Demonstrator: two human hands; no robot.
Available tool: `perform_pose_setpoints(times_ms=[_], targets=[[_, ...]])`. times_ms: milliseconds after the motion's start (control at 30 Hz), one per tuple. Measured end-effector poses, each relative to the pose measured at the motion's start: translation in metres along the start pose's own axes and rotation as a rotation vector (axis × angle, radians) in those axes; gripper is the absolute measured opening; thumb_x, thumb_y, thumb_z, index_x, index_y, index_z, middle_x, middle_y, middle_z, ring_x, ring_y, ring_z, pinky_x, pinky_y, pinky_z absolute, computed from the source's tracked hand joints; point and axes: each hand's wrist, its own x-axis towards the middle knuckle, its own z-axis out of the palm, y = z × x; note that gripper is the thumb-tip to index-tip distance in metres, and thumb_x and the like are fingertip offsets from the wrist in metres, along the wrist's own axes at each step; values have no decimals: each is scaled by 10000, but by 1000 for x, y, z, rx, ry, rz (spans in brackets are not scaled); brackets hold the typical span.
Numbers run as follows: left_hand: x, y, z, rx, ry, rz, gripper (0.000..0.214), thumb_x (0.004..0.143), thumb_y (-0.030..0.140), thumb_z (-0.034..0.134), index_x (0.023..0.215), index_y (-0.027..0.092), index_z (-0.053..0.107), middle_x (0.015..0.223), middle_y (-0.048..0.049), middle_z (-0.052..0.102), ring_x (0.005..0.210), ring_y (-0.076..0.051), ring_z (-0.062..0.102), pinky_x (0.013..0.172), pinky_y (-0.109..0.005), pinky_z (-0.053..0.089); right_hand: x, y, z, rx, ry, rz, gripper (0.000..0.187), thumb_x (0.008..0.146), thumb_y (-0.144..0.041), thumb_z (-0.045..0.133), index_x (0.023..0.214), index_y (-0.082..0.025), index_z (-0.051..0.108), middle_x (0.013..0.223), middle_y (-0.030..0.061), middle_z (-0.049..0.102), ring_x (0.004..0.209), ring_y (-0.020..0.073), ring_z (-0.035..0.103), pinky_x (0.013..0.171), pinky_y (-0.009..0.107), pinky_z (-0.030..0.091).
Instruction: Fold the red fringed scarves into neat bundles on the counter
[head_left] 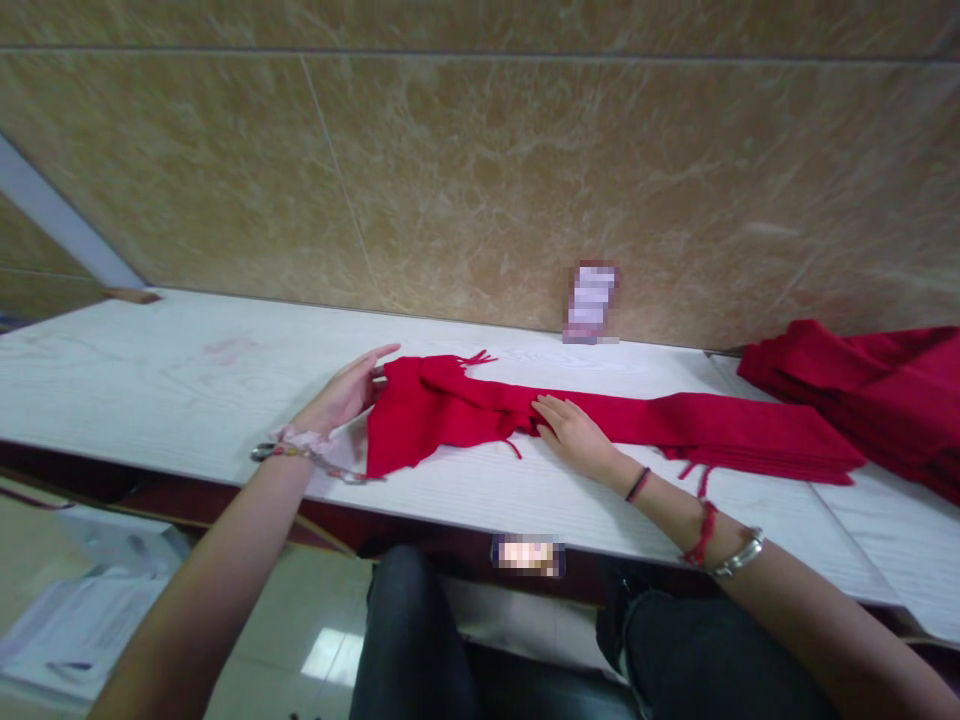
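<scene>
Left hand (345, 396), fingers open, touches one end of the scarf (450, 412); right hand (574, 433) lies flat on it; card (591, 302) writing blurred

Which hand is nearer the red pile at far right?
Right. The right hand rests on the scarf, left of the red pile; the left hand is farther left, at its end.

Left grip (341, 400): fingers straight and close together, pointing away from the body, palm turned inward toward right grip (574, 432), nothing clasped. Right grip: flat, palm down, fingers slightly spread, angled toward left grip. The grips sit well apart. Left forearm (225, 560) and right forearm (810, 610) are bare, reaching forward and converging.
</scene>
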Motion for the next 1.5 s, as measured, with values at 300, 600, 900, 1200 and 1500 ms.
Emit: perform_pose_setpoints(times_ms=[300,600,900,1200,1500], targets=[[26,0,14,317,-368,87,845,669,468,656,1390,202,303,1454,-109,296,1273,-250,373,1019,-316,349,1,0,3,31,31,8,373,876,-190,410,1208,-87,546,1273,172,531,1186,241,481,1022,416,360],[28,22,51,574,-420,223,759,641,461,666,1298,153,446,1324,-93,476,1178,-261,454,991,-331,358,1,2,5,25,29,-5,368,869,-179,414,1203,-115,552,1271,155,538,1192,235,475,1027,425,352],[38,15,-17,572,-169,42,679,662,425,623,1267,157,467,911,-68,635,805,-192,595,629,-246,464,0,0,2,21,3,6,370,884,-197,403,1206,-90,553,1275,158,532,1189,242,473,1028,418,350],[34,10,33,281,-539,-43,868,594,187,606,1397,181,276,1204,-117,576,895,-195,618,700,-277,502,-1,3,5,39,45,-12,364,877,-202,394,1191,-121,559,1264,147,543,1174,238,486,1015,432,365],[26,30,44,380,-509,68,430,586,205,607,1013,155,610,962,-41,672,876,-217,618,810,-336,488,0,2,2,12,25,-20,367,874,-193,407,1191,-84,555,1272,150,536,1169,243,485,1013,409,366]])
